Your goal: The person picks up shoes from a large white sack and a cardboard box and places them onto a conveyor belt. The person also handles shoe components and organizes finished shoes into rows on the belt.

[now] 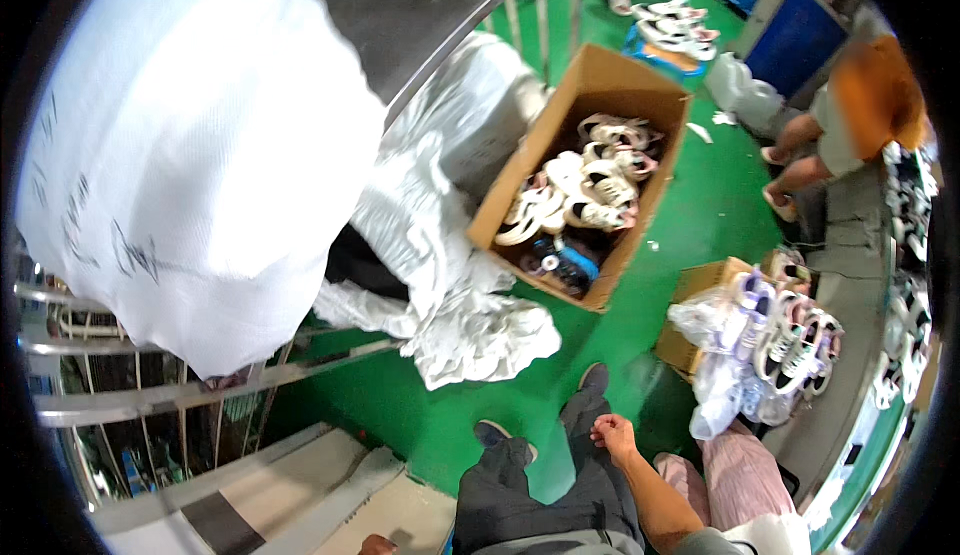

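My right hand [614, 437] hangs above my right thigh, its fingers curled in, with nothing visible between them. Only a small part of my left hand [378, 545] shows at the lower edge, beside a pale board, and its fingers are hidden. Ahead of me on the green floor stands a large open cardboard box [483, 223] holding many white and cream sneakers [607, 184]. Closer on the right, several sneakers [790, 350] in white, lilac and black lie on a smaller carton [683, 338], some in clear plastic bags [715, 405].
A big white sack [215, 175] fills the upper left, above metal rails [120, 410]. Crumpled white sacking [480, 340] lies beside the box. A person in pink trousers [745, 470] sits close on my right. Another in orange [880, 95] is farther off, near shoe-lined shelving [905, 295].
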Tool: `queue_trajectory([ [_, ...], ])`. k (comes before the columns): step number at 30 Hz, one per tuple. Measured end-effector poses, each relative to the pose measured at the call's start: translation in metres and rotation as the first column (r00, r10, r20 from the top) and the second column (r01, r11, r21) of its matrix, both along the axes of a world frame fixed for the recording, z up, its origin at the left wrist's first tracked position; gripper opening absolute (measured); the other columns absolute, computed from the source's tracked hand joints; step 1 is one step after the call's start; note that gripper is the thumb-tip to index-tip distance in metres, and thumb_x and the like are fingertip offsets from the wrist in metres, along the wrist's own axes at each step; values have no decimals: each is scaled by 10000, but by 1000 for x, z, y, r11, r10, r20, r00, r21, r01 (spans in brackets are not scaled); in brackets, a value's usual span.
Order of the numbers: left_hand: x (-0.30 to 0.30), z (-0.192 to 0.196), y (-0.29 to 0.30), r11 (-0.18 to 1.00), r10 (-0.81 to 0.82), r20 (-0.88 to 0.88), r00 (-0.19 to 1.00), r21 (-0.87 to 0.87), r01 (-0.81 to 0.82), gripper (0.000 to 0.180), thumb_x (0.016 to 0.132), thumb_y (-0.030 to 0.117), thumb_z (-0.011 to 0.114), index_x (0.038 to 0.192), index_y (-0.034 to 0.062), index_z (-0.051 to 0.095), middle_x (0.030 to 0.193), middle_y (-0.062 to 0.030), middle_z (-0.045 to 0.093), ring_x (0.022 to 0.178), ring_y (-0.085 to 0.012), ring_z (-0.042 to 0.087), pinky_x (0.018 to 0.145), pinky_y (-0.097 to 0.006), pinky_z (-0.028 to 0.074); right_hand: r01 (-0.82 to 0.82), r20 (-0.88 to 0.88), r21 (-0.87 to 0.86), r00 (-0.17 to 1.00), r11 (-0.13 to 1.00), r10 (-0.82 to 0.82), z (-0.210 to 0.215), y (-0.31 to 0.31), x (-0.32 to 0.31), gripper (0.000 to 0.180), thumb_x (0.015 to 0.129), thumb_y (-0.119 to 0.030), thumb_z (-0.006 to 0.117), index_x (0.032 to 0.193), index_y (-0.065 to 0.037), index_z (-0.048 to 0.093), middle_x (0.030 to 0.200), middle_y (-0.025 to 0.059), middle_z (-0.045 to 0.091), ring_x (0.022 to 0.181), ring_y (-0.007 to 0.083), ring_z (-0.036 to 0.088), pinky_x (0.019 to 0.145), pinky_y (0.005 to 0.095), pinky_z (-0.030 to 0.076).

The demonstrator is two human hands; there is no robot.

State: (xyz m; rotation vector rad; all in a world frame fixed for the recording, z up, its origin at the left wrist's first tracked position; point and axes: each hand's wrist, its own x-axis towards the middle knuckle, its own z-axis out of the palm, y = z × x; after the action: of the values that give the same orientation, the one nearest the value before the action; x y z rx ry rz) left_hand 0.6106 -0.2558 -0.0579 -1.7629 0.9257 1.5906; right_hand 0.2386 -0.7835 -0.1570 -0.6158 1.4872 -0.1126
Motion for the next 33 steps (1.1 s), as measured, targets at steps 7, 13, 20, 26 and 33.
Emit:
queue_trajectory([
  [7,-27,2,-104,453,774,-475,420,-48,-890,313,894,206,614,1152,32,642,1154,-131,629,1075,-265,595,963,-454,453,242,-137,170,966,955,-220,20,-13,-86,103,880,32,501,908,23,600,766,139,653,604,228,649,526,356,563],
  [13,-25,61,-366,836,248,-276,928,-423,-349,468,923,362,584,1182,-27,613,1158,-210,622,1033,-378,590,945,-467,461,368,86,-106,929,924,-361,42,-72,-117,165,850,-66,517,690,-43,549,637,112,601,482,180,559,395,318,441],
  [20,48,-1,-525,720,637,-236,734,-160,-676,103,857,91,571,876,60,667,762,-36,622,678,-168,626,537,-354,554,477,48,-262,875,839,-482,141,-68,-70,233,950,-191,607,1114,-25,611,912,48,660,761,130,640,639,272,535],
  [26,71,7,-646,884,369,-209,906,-224,-411,177,872,130,615,1023,37,616,802,-80,640,672,-208,644,572,-402,570,846,-267,-152,462,511,-846,121,133,-51,156,892,-167,634,965,-30,641,794,77,655,619,159,623,519,328,527],
  [33,26,13,-738,920,-323,-171,931,-288,266,87,869,72,550,926,42,610,748,-100,596,609,-233,614,508,-393,546,996,-350,-85,-38,-9,-936,131,337,93,140,868,-78,644,761,12,629,696,140,631,519,236,601,425,364,494],
])
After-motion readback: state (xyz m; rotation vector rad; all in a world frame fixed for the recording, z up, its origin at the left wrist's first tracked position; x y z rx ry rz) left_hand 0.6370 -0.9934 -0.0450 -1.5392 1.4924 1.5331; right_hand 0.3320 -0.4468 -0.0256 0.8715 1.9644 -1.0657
